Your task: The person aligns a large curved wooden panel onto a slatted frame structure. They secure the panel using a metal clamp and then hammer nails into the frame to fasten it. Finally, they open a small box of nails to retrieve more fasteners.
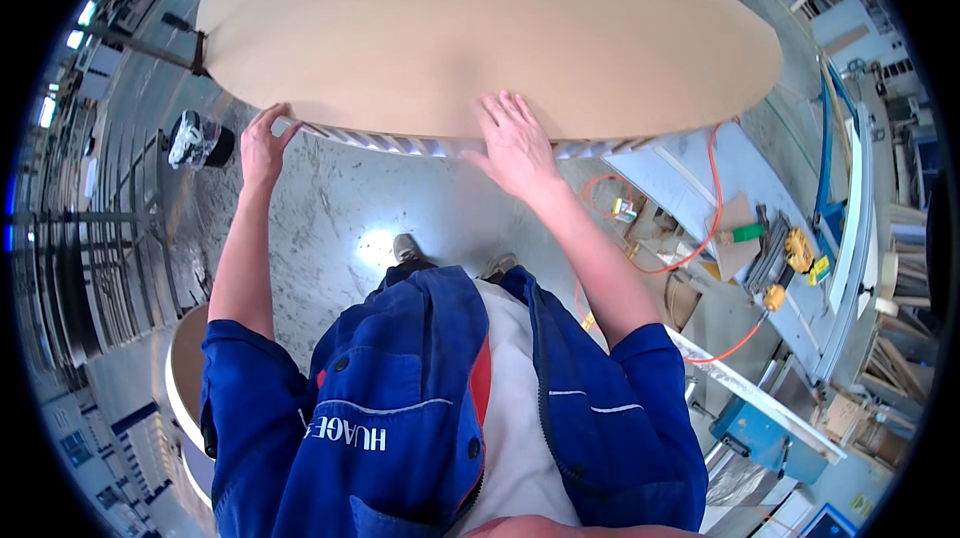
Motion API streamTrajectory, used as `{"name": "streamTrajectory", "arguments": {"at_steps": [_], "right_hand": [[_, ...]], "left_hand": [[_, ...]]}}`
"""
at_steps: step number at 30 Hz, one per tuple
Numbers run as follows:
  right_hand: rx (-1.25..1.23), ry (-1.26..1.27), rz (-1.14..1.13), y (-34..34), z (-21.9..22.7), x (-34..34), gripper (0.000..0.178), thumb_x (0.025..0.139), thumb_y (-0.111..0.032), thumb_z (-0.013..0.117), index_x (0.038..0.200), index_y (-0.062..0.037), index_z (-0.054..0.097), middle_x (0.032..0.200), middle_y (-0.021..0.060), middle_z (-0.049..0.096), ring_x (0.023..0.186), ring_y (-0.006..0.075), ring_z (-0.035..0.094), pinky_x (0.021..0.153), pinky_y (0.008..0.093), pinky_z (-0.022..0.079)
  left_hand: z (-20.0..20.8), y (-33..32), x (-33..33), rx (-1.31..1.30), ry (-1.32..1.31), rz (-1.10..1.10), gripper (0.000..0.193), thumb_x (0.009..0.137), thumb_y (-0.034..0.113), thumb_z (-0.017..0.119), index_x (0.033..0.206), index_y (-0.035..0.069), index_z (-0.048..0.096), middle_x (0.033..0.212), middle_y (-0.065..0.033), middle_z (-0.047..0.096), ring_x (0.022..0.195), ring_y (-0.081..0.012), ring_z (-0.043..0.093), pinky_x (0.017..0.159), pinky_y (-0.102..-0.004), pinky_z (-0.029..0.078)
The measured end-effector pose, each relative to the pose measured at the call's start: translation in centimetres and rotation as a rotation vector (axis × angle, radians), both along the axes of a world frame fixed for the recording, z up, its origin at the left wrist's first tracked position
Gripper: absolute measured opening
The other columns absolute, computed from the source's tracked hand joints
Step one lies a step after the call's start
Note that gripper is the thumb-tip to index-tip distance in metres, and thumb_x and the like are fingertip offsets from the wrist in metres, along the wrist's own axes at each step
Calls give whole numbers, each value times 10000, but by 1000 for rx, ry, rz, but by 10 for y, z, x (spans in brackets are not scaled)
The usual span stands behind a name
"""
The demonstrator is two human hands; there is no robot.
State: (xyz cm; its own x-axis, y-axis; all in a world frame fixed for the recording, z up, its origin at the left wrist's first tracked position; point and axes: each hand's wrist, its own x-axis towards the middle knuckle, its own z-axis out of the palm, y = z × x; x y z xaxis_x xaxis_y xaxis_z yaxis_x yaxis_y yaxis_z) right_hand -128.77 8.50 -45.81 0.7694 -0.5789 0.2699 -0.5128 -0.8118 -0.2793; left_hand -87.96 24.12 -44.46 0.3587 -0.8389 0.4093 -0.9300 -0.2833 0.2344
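A large brown sheet (480,28) with a rounded outline lies across the top of the view, over a frame of pale slats (400,144) that shows under its near edge. At the near left edge, my left hand (264,146) grips the rim, with its fingertips on the sheet and its thumb beside the edge. Further right, my right hand (518,146) rests flat on the near edge, fingers stretched forward on the surface and thumb out to the side. A dark clamp (200,54) grips the sheet's left end.
On the left stands a black bin (215,145) with a plastic liner. To the right, an orange hose (715,198) loops over a grey table (690,173) holding a yellow tool (799,250) and a green-handled item (746,233). A round-edged piece (180,378) sits at the lower left.
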Motion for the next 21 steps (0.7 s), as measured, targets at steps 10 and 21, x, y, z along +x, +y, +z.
{"name": "streamTrajectory", "arguments": {"at_steps": [10, 21], "right_hand": [[-77, 66, 174, 35, -3, 188, 753, 922, -368, 739, 1513, -7, 444, 1520, 190, 505, 1445, 397, 441, 1254, 487, 299], [-83, 198, 132, 41, -2, 213, 705, 940, -234, 738, 1550, -59, 431, 1536, 214, 497, 1456, 439, 417, 1240, 508, 315]], "left_hand": [[-281, 296, 42, 537, 676, 448, 537, 835, 336, 767, 1274, 34, 705, 1100, -217, 753, 1058, -372, 723, 934, -440, 558], [-393, 530, 69, 462, 1688, 978, 247, 953, 211, 659, 1102, 18, 698, 855, -79, 695, 738, -177, 657, 633, -297, 511]]}}
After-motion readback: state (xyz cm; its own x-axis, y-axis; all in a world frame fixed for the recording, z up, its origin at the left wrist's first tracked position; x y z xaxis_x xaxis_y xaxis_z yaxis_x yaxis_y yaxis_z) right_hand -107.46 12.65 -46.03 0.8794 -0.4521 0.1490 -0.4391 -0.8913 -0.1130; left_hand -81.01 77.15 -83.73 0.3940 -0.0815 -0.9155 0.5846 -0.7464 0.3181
